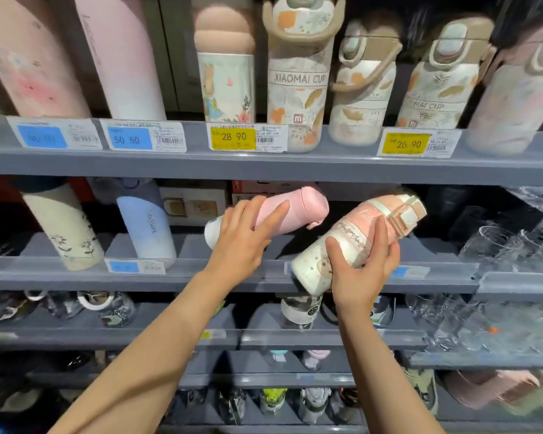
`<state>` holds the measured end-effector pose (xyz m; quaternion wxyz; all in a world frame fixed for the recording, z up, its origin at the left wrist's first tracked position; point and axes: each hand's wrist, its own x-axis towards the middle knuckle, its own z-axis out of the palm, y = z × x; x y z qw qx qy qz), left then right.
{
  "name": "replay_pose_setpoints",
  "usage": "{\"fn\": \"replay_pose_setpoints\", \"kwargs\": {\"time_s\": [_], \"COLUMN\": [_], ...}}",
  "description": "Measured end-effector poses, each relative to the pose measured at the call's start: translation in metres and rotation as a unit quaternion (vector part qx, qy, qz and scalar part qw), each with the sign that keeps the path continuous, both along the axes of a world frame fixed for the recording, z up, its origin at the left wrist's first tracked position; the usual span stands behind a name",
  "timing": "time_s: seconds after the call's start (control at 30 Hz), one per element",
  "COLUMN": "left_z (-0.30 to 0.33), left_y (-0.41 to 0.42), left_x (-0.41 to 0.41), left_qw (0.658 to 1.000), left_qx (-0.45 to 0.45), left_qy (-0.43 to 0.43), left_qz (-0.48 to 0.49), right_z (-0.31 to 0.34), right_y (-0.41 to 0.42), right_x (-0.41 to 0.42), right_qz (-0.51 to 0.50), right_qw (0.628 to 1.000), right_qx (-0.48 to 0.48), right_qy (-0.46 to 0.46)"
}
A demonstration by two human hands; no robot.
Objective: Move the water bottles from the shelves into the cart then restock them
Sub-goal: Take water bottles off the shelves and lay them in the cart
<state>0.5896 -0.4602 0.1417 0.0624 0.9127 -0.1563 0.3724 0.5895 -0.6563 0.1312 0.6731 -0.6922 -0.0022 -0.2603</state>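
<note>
Both hands hold bottles at the middle shelf (201, 278): left hand (242, 242) wraps the pink bottle (295, 208), right hand (362, 270) grips the floral bottle (351, 239). Whether pulling or restocking is unclear; no cart shows.

Floral bottle (297, 86): "XIAOMAI CUP". Second floral bottle (433, 98): "…OMAI CUP", partly hidden. Blue price tag (129, 139): "50 50". Yellow price tag (232, 136): "28 90". Second yellow price tag (405, 144): "26 90".
</note>
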Motion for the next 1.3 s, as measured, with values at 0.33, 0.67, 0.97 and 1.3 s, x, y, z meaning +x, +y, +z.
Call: {"fn": "replay_pose_setpoints", "kwargs": {"time_s": [0.33,0.67,0.97,1.3], "left_z": [-0.008,-0.026,-0.031,-0.034], "left_y": [-0.002,-0.005,0.008,0.005], "left_x": [0.037,0.036,0.033,0.027], "left_qw": [0.999,0.982,0.938,0.934], "left_qx": [-0.033,-0.181,-0.324,-0.322], "left_qy": [-0.024,-0.009,-0.031,-0.021], "left_qz": [-0.002,0.054,0.12,0.153], "right_z": [0.01,-0.006,-0.015,-0.018], "right_y": [0.012,0.031,0.043,0.042], "right_x": [0.035,0.065,0.072,0.071], "right_qz": [-0.082,-0.046,0.016,0.034], "right_qw": [0.996,0.997,0.974,0.962], "right_qx": [0.02,-0.047,-0.224,-0.271], "right_qy": [0.01,0.03,0.032,-0.01]}}
